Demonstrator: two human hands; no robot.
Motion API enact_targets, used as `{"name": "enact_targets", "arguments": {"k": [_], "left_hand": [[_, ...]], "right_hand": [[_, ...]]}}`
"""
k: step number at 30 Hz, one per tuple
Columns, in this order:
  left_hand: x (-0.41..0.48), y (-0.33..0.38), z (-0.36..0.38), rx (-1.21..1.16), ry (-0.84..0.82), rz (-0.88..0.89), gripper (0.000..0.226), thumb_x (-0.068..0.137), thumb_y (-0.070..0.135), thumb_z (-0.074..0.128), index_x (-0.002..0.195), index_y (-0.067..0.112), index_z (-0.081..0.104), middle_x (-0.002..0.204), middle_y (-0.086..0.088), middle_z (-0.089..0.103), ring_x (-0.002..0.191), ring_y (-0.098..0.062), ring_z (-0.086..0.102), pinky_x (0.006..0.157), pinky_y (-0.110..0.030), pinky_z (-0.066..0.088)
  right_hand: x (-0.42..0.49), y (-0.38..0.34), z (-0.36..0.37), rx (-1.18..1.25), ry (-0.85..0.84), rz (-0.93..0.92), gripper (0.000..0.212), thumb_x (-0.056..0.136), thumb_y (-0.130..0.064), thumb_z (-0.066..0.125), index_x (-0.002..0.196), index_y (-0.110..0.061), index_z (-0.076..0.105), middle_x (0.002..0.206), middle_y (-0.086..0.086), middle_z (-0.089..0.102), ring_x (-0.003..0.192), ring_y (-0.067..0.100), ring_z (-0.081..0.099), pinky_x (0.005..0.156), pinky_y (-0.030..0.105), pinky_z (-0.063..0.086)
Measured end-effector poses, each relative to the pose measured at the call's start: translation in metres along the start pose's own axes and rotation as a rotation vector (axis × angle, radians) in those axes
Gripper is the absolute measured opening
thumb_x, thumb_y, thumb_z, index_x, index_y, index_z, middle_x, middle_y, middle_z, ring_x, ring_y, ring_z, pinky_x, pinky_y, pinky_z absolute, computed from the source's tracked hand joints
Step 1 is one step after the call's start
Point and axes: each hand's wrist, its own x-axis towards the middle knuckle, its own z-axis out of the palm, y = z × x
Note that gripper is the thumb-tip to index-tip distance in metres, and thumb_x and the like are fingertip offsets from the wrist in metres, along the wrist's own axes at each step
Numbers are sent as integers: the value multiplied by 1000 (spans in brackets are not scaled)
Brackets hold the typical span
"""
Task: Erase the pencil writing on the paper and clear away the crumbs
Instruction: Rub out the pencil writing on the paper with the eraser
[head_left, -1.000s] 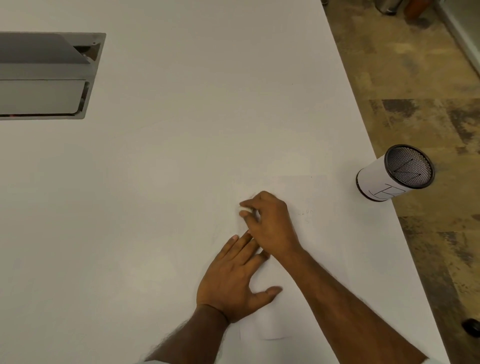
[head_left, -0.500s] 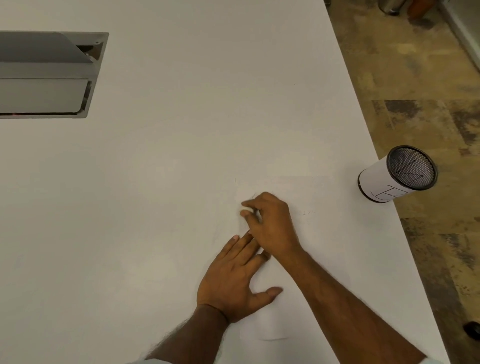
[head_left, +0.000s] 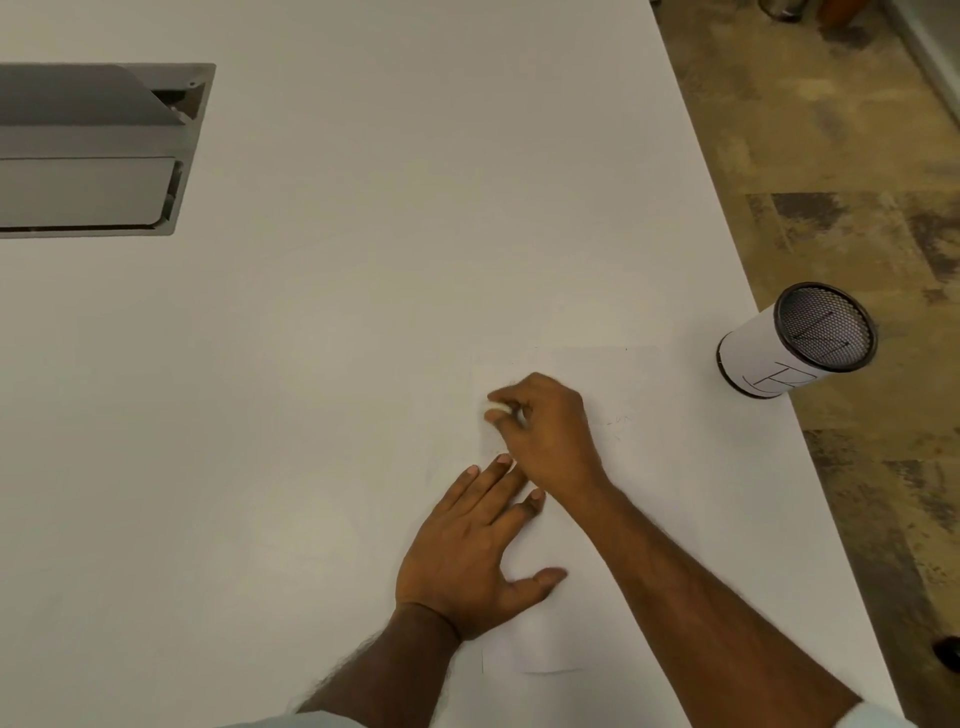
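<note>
A white sheet of paper lies on the white table, hard to tell from it. Faint pencil marks show to the right of my right hand. My left hand lies flat on the paper with fingers spread, pressing it down. My right hand is curled just beyond it, and its fingertips pinch a small whitish eraser against the paper near the sheet's left edge. Crumbs are too small to make out.
A mesh pen cup wrapped in white paper stands at the table's right edge. A grey recessed cable box sits in the table at far left. Patterned floor lies beyond the right edge.
My right hand has shifted very slightly with the eraser; my left hand stays flat on the paper. Little else differs.
</note>
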Motion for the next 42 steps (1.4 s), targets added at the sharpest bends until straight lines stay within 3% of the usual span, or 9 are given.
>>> {"name": "enact_targets", "arguments": {"k": [4, 9, 12, 17, 20, 26, 31, 35, 42], "left_hand": [[0, 0, 0, 5, -16, -1, 75, 87, 79, 44, 140, 28, 55, 157, 7, 35, 146, -10, 27, 119, -38, 22], [0, 0, -1, 1, 15, 6, 74, 86, 78, 45, 138, 27, 57, 155, 5, 38, 145, -13, 33, 117, -40, 28], [1, 0, 0, -14, 42, 17, 71, 86, 77, 49, 134, 25, 61, 151, 1, 45, 143, -14, 35, 119, -37, 27], [0, 0, 1, -14, 25, 18, 72, 86, 77, 48, 136, 26, 59, 154, 3, 41, 145, -13, 32, 118, -38, 29], [0, 0, -1, -18, 7, 4, 73, 87, 78, 46, 139, 27, 57, 157, 6, 36, 146, -13, 31, 117, -41, 33], [0, 0, 1, -29, 20, 6, 73, 86, 77, 50, 137, 26, 59, 157, 6, 36, 147, -11, 28, 120, -35, 24], [-1, 0, 1, -25, 17, 9, 73, 85, 77, 50, 137, 26, 59, 156, 5, 38, 146, -11, 29, 120, -35, 25], [0, 1, 0, -3, -10, -5, 73, 86, 79, 46, 139, 29, 56, 158, 8, 34, 147, -11, 29, 118, -39, 28], [0, 0, 0, -25, 19, 8, 72, 86, 76, 50, 137, 26, 59, 157, 6, 35, 147, -12, 29, 118, -36, 24]], "right_hand": [[34, -4, 4, -46, 83, -44, 11, 85, -14, 71, 95, -10, 74, 91, 5, 68, 79, 10, 60, 75, 22, 51], [20, -6, -10, 78, -16, 80, 15, 83, -17, 74, 97, -13, 73, 89, -3, 69, 71, 0, 57, 75, 12, 47], [-15, 3, -15, 74, -66, 69, 15, 83, -16, 74, 97, -14, 73, 90, -6, 67, 77, 1, 60, 77, 17, 50], [6, 10, -6, -31, 82, -103, 9, 86, -14, 70, 93, -10, 72, 89, 2, 66, 81, 12, 62, 75, 29, 54], [34, 8, -3, -52, 145, -70, 8, 86, -15, 71, 92, -10, 72, 88, 4, 67, 80, 14, 62, 75, 33, 55], [-1, 12, -18, 43, 16, -16, 16, 84, -15, 73, 99, -14, 72, 91, -3, 67, 80, 5, 61, 77, 20, 51], [0, 18, -10, -74, 68, -123, 19, 87, -12, 67, 105, -11, 72, 95, 3, 66, 87, 15, 63, 78, 30, 55], [36, 15, -9, -109, 119, -90, 19, 86, -12, 68, 105, -10, 72, 95, 5, 66, 86, 17, 63, 78, 35, 56], [-13, 23, -24, -1, -67, -89, 20, 86, -14, 71, 106, -15, 73, 95, -1, 67, 84, 6, 61, 78, 18, 51]]}}
